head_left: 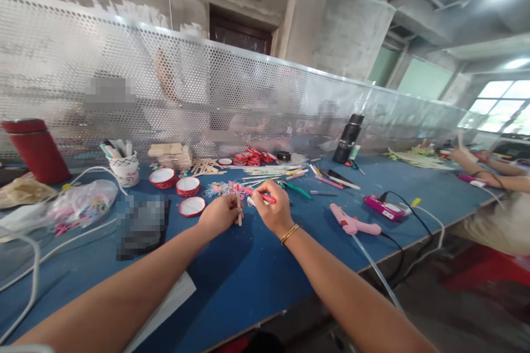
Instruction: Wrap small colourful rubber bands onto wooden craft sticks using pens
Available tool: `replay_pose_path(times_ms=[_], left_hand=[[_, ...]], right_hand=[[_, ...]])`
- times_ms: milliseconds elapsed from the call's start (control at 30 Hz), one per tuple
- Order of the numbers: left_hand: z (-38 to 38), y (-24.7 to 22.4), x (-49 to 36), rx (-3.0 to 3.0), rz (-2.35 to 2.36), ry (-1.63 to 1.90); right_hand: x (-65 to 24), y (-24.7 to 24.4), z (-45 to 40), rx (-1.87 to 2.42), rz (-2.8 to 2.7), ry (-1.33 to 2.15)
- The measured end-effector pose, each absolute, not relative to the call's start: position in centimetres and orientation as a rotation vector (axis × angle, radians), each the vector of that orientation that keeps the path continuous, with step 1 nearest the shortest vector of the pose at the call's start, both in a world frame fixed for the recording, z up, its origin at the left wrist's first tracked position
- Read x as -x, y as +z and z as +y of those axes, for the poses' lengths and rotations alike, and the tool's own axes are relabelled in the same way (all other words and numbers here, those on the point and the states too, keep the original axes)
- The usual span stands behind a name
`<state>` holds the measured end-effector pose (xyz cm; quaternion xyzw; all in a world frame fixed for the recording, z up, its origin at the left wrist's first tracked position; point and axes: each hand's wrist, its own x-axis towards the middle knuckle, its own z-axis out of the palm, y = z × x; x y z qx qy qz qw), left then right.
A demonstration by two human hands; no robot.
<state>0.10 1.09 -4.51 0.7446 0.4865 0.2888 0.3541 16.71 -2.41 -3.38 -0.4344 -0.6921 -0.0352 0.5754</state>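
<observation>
My left hand (221,213) is closed on a thin wooden craft stick (239,210), held upright over the blue table. In my right hand (274,205) is a red marker (265,197), its tip pointing left at the top of the stick. A gold bracelet (289,234) circles my right wrist. Just beyond both hands lies a pile of small colourful bands or strings (219,187). To the left of my left hand are red-rimmed round lids with white insides (192,206), some of them stacked.
A pink glue gun (351,223) with its cord lies on the right, near a purple power strip (385,208). A red thermos (37,151), a cup of markers (124,168) and a bag of colourful pieces (83,204) stand left. A black bottle (348,138) is behind. A co-worker's arms (484,171) show far right.
</observation>
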Motion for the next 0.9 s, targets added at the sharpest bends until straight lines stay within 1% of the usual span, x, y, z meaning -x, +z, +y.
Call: replay_pose_path(times_ms=[167, 433, 900], left_hand=[[0.91, -4.32, -0.02, -1.894, 1.186, 0.742], [0.94, -4.41, 0.07, -1.921, 1.234, 0.739], [0.85, -4.34, -0.08, -1.918, 1.232, 0.739]], right_hand=[[-16.44, -3.34, -2.4, 1.013, -1.665, -0.085], [-16.68, -3.37, -2.1, 1.074, -1.615, -0.116], [-16.51, -3.28, -2.11, 1.014, -1.652, -0.038]])
